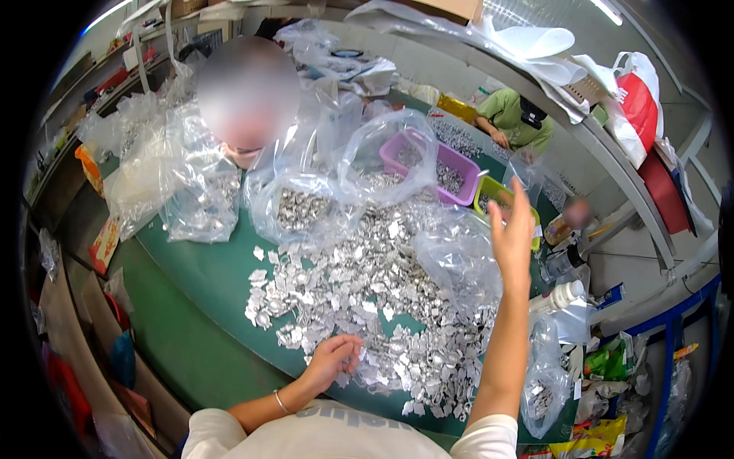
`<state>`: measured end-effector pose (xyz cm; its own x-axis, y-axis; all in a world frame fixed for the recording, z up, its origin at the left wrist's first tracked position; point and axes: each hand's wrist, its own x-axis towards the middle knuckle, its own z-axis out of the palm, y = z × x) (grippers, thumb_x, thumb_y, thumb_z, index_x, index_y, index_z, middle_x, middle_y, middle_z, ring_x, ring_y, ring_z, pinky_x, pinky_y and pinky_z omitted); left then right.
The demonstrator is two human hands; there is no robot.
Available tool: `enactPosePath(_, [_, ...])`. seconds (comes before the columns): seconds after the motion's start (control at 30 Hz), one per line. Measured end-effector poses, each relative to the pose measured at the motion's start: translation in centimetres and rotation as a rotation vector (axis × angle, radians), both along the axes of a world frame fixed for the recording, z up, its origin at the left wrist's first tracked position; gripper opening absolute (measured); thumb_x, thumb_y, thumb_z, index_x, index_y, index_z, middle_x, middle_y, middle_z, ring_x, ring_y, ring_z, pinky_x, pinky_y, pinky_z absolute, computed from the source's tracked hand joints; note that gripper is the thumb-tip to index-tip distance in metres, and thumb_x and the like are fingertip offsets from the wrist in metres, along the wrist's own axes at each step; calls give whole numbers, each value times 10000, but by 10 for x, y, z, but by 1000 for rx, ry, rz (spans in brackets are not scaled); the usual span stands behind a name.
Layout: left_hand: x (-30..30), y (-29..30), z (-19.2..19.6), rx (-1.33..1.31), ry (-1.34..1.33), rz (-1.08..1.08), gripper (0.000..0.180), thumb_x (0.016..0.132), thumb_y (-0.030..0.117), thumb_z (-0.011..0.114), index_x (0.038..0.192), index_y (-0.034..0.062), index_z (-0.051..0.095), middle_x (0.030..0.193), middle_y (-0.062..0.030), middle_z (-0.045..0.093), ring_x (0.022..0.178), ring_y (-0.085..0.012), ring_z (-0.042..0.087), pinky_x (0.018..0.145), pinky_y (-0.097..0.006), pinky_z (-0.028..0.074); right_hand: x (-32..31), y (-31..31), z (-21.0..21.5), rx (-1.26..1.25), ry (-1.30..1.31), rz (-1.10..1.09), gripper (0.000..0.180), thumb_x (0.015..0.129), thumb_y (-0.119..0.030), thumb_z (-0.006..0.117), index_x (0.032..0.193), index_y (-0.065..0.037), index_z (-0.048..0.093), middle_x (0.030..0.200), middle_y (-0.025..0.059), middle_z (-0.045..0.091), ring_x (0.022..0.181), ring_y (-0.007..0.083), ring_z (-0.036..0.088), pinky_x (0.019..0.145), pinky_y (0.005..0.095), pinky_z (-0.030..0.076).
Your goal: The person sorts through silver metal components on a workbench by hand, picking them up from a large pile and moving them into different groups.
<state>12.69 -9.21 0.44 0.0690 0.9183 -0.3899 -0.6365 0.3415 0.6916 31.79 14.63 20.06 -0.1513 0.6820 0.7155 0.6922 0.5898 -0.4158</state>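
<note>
A wide heap of small silvery metal pieces [375,268] is spread over the green table [206,268] in front of me. My left hand [335,362], with a bracelet at its wrist, rests at the heap's near edge. Its fingers are curled together, and whatever they may hold is too small to make out. Stretched far forward, my right hand [514,233] is raised by a lime-green basket [535,241] and hides part of it. Its fingers are apart, with nothing seen in them. A purple basket [464,195] of metal pieces stands just left of that.
Clear plastic bags [302,210] of metal pieces lie behind the heap, and another bag [544,382] is at right. A white bottle [556,297] lies near my right forearm. One person sits across the table; another in green [512,115] works farther back.
</note>
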Motion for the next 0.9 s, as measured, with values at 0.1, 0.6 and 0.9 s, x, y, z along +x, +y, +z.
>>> enactPosePath(0.1, [-10,-5,-12,15,27,31,184,913,108,499,1058,16,565,900,-24,581,786,-110,565,659,-250,489,-11,-38,-20,-172,78,168,295,818,-49,595,1099,35,561,995,180,622,874,270,624,735,335,491])
enactPosePath(0.6, [-122,165,56,175,-255,890,409,899,213,466,1243,10,377,1240,-156,446,1163,-312,435,1025,-532,261,14,-166,-116,-753,21,484,167,793,5,598,958,21,624,881,141,639,802,246,630,721,295,481])
enactPosePath(0.9, [-76,89,40,469,538,232,309,909,107,476,1203,32,532,1183,-89,565,1071,-177,552,888,-292,441,24,-186,-130,-786,40,357,141,795,-8,590,929,12,627,854,133,628,789,274,607,721,310,471])
